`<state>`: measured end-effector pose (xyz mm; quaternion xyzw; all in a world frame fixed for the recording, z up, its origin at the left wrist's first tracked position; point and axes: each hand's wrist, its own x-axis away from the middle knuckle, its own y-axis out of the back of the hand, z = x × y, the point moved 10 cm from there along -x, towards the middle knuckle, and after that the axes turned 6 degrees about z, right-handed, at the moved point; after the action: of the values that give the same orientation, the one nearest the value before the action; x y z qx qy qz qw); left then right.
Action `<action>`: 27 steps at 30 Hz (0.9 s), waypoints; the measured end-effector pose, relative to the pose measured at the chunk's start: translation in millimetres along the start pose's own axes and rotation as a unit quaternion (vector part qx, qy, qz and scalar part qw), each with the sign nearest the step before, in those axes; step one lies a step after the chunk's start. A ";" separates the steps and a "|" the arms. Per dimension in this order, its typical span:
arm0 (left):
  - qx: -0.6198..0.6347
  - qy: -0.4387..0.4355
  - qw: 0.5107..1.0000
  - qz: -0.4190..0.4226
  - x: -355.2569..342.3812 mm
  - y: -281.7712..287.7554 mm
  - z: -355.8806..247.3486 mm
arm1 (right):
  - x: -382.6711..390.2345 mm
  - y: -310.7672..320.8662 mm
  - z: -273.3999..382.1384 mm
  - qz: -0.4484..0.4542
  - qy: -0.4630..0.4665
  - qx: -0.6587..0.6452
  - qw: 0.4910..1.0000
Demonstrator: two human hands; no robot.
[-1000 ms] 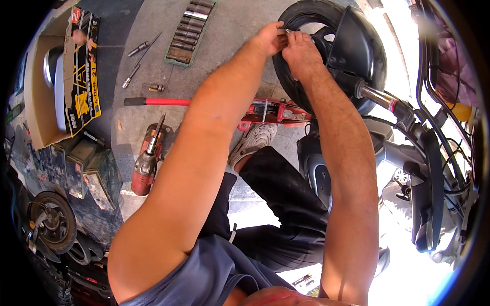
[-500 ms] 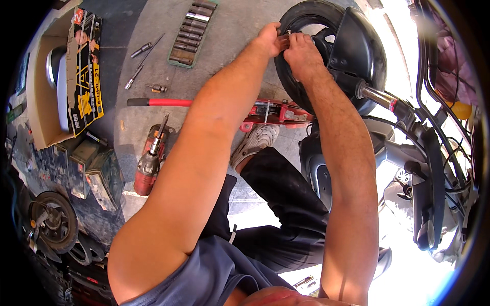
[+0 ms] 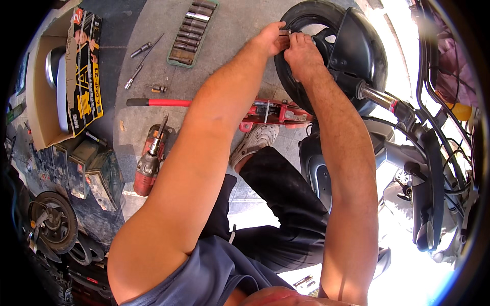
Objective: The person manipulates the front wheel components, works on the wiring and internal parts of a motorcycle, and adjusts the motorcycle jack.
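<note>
Both hands meet at the near-left edge of a black scooter wheel (image 3: 289,76). My left hand (image 3: 273,40) is closed, its fingers and thumb pinching a small metal-looking piece (image 3: 285,33) whose kind I cannot make out. Right beside it, my right hand (image 3: 303,55) has its fingers curled down over the wheel's rim area. Those fingertips are hidden, and so is whatever they grip. A black mudguard (image 3: 360,43) covers the wheel's right side, and a shiny fork tube (image 3: 377,95) runs from it toward the lower right.
A red floor jack (image 3: 278,112) lies under my arms, its handle (image 3: 163,102) reaching left. On the ground are a red impact wrench (image 3: 148,171), a green socket tray (image 3: 181,62), a long extension bar (image 3: 145,60) and a loose socket (image 3: 156,88). An open cardboard box (image 3: 48,115) stands far left.
My left hand's fingers have shifted slightly around the small piece, and its brownish part shows less. My right hand stays nearly in place at the wheel.
</note>
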<state>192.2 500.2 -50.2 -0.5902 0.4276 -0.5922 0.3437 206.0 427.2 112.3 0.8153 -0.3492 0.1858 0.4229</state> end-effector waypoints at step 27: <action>-0.051 -0.060 0.993 -0.089 17.9 4.1 -23.8 | 0.6 -0.9 -1.5 -0.039 0.003 -0.011 0.999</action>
<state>167.0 484.7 -45.3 -0.6771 0.3820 -0.5612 0.2840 207.0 428.6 113.1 0.8228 -0.3181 0.1677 0.4401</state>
